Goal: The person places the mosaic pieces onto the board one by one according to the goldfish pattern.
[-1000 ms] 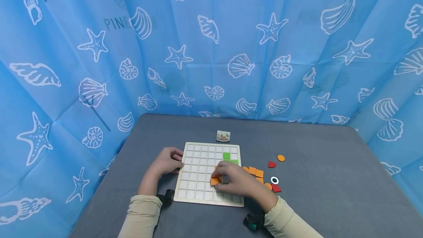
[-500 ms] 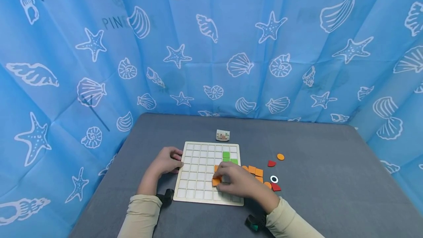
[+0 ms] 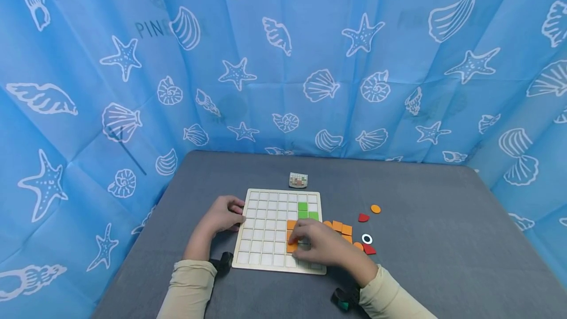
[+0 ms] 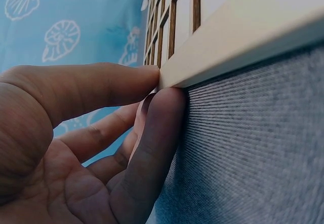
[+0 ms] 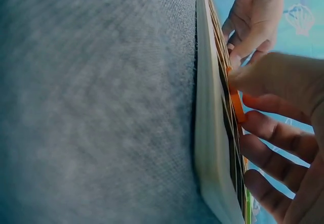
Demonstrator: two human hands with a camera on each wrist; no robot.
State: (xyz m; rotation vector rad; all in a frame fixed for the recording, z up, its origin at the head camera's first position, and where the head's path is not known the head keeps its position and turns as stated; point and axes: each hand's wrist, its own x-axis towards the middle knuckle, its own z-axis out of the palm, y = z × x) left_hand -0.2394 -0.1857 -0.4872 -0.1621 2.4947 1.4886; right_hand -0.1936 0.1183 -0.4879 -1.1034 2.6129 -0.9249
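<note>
A white-celled wooden grid board [image 3: 266, 269] lies on the grey table. My left hand [image 3: 223, 214] holds its left edge between thumb and index finger, as the left wrist view shows close up. Over the board's right half, my right hand [image 3: 323, 243] has thumb and fingertips at opposite sides of an orange square tile [image 5: 237, 105], which lies low at the grid. Another orange tile [image 3: 292, 224] sits farther up the same column. Green square tiles [image 3: 302, 206] fill several cells near the upper right corner. The right hand hides part of the lower right cells.
Right of the board lie loose orange pieces [image 3: 347, 230], a white ring [image 3: 363, 242], a red quarter-round piece [image 3: 363, 217], another red piece [image 3: 369, 249] and an orange disc [image 3: 375, 208]. A small pattern card [image 3: 298, 180] rests behind the board. A blue shell-print curtain [image 3: 283, 87] hangs behind the table.
My right hand has shifted slightly right, and the orange tile it holds has gone from overhanging leftward to lining up with the orange column. The left hand keeps its place.
</note>
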